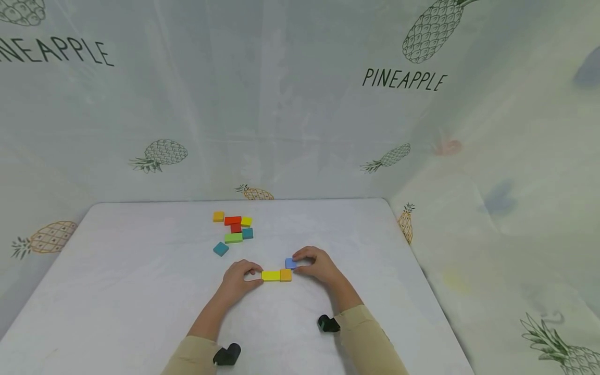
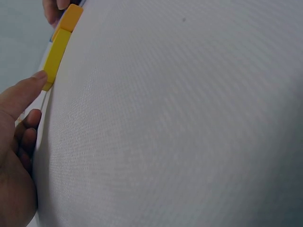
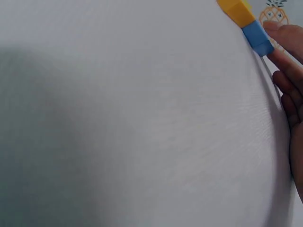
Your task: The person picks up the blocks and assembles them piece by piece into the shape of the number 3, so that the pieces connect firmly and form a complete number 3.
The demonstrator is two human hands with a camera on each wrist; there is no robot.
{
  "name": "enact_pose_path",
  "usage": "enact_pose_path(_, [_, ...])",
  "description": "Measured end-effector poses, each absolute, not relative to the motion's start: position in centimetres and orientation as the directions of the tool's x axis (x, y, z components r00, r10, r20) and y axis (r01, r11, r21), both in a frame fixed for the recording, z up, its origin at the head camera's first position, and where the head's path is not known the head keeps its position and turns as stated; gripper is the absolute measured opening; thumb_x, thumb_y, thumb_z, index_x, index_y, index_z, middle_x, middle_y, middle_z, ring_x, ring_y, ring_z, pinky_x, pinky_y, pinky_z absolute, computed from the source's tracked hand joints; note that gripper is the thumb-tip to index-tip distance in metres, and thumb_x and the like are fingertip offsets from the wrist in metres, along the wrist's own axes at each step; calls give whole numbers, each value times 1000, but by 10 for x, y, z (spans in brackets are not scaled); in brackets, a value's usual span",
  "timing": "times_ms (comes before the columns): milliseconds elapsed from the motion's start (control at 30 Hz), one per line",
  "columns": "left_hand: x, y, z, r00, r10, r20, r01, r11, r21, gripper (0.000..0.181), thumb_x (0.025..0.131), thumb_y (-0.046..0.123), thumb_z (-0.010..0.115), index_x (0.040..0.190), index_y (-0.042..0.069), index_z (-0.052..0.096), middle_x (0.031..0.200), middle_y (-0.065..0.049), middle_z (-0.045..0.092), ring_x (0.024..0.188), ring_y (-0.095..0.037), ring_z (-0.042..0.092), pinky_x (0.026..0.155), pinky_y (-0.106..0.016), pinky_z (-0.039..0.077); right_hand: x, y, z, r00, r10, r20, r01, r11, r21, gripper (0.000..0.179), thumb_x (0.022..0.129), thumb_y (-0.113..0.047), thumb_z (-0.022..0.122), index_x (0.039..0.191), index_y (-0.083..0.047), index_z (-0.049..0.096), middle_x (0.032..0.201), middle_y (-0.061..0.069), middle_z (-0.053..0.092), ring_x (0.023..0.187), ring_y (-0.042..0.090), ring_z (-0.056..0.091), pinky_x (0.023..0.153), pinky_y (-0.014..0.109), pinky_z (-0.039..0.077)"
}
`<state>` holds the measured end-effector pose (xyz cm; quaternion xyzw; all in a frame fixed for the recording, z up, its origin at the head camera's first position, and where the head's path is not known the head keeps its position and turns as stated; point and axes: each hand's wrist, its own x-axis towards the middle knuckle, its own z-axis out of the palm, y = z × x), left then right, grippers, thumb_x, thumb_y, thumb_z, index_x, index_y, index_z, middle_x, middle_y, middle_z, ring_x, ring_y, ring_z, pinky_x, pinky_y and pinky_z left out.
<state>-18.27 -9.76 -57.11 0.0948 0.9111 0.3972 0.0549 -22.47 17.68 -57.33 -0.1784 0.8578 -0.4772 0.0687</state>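
Note:
In the head view a yellow block (image 1: 271,276) and an orange block (image 1: 285,275) lie end to end on the table. My left hand (image 1: 239,278) pinches the yellow block's left end between thumb and index finger. The left wrist view shows a fingertip (image 2: 40,75) against that yellow block (image 2: 57,54). A blue block (image 1: 290,263) sits just behind the orange one. From the right, my right hand (image 1: 319,264) pinches the blue block with thumb and index finger. In the right wrist view the blue block (image 3: 258,38) adjoins a yellow-orange block (image 3: 238,12).
Farther back on the white table (image 1: 140,271) is a loose group: an orange block (image 1: 218,216), red blocks (image 1: 232,221), a yellow block (image 1: 246,222), a green block (image 1: 233,238) and teal blocks (image 1: 221,249). A pineapple-print sheet (image 1: 281,104) hangs behind the table.

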Motion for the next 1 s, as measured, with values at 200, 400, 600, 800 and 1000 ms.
enact_pose_path(200, [-184,-100,-571,-977,214,-20,132,669,732,24,81,17,80,103,19,70,87,8,56,90,-17,49,86,-38,45,-229,170,-565,-933,-361,0,-186,481,-857,25,81,-18,81,104,-22,74,109,-11,66,109,14,56,101,41,40])
enact_pose_path(400, [-184,-101,-574,-976,216,-31,124,663,738,24,82,17,79,104,20,70,89,7,56,90,-17,49,87,-39,45,-236,152,-552,-937,-349,-31,-172,536,-826,27,83,-18,79,108,-20,72,111,-11,64,107,14,55,97,37,43])
enact_pose_path(600, [-184,-101,-574,-974,226,-26,134,663,736,24,82,18,79,104,20,70,89,7,57,91,-18,50,88,-40,44,-251,129,-546,-936,-349,-51,-168,568,-806,27,84,-17,78,110,-20,73,109,-12,63,104,13,55,95,36,44])
enact_pose_path(800, [-184,-101,-575,-972,235,-15,148,660,737,24,82,19,80,103,20,71,88,8,56,90,-17,49,87,-40,44,-262,108,-546,-940,-339,-47,-171,585,-793,27,84,-20,78,111,-21,73,109,-13,63,102,12,56,93,34,46])
enact_pose_path(1000, [-183,-101,-575,-971,241,9,168,649,742,24,80,18,81,102,20,71,86,9,56,88,-16,49,85,-39,44,-273,92,-549,-928,-367,-59,-191,608,-770,27,85,-23,78,111,-24,72,107,-14,63,97,9,55,88,29,46])
